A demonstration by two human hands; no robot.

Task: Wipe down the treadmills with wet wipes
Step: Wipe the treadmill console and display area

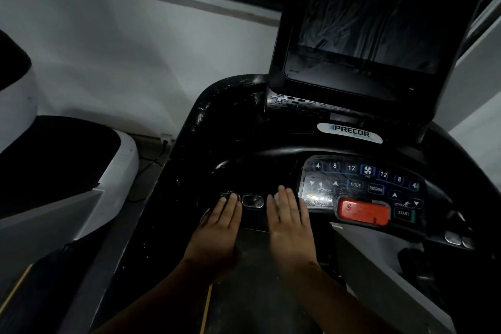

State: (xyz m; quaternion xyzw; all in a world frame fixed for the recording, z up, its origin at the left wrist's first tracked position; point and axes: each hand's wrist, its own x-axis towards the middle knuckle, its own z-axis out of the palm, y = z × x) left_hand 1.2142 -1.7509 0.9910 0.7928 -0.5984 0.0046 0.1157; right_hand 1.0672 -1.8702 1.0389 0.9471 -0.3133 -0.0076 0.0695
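— Plastic on the treadmill (238, 127), what sort?
— Black and glossy, moulded in rounded curves, with pale scuffs and specks along its left rim. A flat dark screen (363, 35) with rounded corners stands at the far end, above a white oval badge (349, 133).
— Which way does the machine run?
— Its long axis goes straight away from the person towards the pale wall (135, 62). The console faces back at them, and the dull dark belt (257, 293) lies below the forearms.
— And the buttons?
— A shiny, scratched panel (360, 184) of numbered keys sits to the right, with a wide red button (364, 211) under it. Two small oval metal pads (252, 201) gleam on the front bar.
— The hands?
— Both lie flat, palms down, fingers straight and close together, gripping nothing. The left hand (219, 228) has its fingertips on the left pad. The right hand (290, 222) lies just right of the other pad, beside the panel.
— Anything alongside?
— A rounded white and black machine (119, 160) stands on the left.
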